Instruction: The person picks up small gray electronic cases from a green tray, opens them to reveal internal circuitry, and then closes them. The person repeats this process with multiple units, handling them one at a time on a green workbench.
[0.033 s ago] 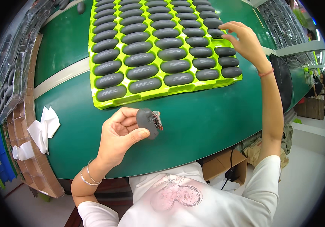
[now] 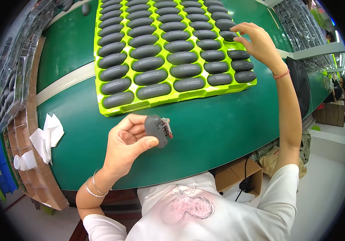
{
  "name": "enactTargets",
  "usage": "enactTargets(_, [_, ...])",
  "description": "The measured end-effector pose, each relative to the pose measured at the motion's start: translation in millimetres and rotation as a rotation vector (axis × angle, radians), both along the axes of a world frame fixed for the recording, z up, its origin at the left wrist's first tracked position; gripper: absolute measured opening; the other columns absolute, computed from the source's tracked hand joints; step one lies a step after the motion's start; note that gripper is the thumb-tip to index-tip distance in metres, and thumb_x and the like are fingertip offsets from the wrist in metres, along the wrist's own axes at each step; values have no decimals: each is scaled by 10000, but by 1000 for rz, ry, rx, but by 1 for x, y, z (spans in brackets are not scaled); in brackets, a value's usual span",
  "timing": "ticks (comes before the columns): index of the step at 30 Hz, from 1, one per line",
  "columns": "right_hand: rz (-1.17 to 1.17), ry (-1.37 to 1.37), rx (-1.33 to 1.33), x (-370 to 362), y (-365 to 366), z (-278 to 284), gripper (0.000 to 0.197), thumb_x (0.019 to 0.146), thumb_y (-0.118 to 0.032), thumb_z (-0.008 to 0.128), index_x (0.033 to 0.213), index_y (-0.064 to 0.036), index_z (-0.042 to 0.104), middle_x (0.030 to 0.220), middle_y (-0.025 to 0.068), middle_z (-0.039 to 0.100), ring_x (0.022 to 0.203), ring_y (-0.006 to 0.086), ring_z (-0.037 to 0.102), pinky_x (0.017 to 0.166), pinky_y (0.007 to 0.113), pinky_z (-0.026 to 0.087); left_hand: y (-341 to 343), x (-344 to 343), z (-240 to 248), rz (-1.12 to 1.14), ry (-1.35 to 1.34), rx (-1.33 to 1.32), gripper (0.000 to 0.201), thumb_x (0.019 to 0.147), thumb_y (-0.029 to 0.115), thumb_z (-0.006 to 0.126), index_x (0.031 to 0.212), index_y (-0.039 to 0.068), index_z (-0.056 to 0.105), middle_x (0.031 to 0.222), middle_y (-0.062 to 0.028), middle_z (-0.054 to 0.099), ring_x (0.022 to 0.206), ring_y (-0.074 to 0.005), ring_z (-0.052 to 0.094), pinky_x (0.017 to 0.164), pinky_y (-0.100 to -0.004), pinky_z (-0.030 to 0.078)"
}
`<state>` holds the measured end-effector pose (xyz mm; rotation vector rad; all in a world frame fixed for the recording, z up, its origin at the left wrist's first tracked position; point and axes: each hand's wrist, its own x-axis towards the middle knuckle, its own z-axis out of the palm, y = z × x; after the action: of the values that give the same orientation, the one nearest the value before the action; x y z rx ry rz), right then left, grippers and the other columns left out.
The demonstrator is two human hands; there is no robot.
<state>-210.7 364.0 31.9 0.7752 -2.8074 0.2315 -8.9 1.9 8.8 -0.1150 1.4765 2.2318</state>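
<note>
My left hand (image 2: 130,138) pinches a dark grey plastic shell (image 2: 155,130) between thumb and fingers, above the table's near part. Small electronic parts and a reddish strip show on the shell's right side. Farther off, my right hand (image 2: 257,42) reaches over the right column of a bright yellow-green tray (image 2: 148,105). Its thumb and forefinger straddle the right end of a dark grey oval case (image 2: 228,35), which sits slightly tilted there. The other fingers are raised. Rows of similar oval cases (image 2: 189,84) fill the tray, pale print on their sides.
The tray lies on a green table (image 2: 204,124). White crumpled paper (image 2: 48,136) and a small white bottle (image 2: 25,160) are at the left, beside a cardboard divider (image 2: 46,180). Stacked clear trays stand at both far sides. An open cardboard box (image 2: 238,174) is under the near edge.
My right hand has shifted very slightly left at the tray. The left hand and its shell look the same.
</note>
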Motion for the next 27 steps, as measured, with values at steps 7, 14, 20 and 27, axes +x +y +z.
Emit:
enactTargets(7, [69, 39, 169, -7, -15, -5, 283, 780, -93, 693, 1056, -73, 632, 1064, 74, 633, 1018, 282, 583, 866, 383, 478, -3, 0, -4, 32, 28, 33, 479, 772, 222, 799, 1107, -4, 542, 1104, -177, 645, 1059, -253, 632, 929, -389, 502])
enactTargets(14, [131, 41, 199, -19, -13, -13, 270, 763, -84, 693, 1005, -62, 575, 1013, 59, 578, 988, 292, 563, 805, 391, 479, -5, 1, -2, -16, 70, 66, 471, 768, 212, 800, 1112, 4, 554, 1110, -161, 642, 1072, -256, 621, 933, -414, 502])
enactTargets(20, [113, 20, 205, -14, -13, -9, 272, 787, -73, 657, 1037, -60, 551, 1002, 72, 589, 948, 311, 576, 780, 394, 481, -5, 2, -2, -20, 47, 63, 478, 756, 228, 810, 1100, 11, 558, 1102, -162, 641, 1030, -266, 640, 912, -420, 516])
enactTargets(27, [132, -58, -218, 14, -28, 31, 366, 845, -41, 622, 1203, -35, 547, 1042, 71, 612, 965, 240, 626, 808, 329, 497, -10, 0, -4, -33, 30, 221, 503, 803, 280, 765, 1165, 19, 533, 1103, -171, 630, 996, -277, 649, 844, -396, 544])
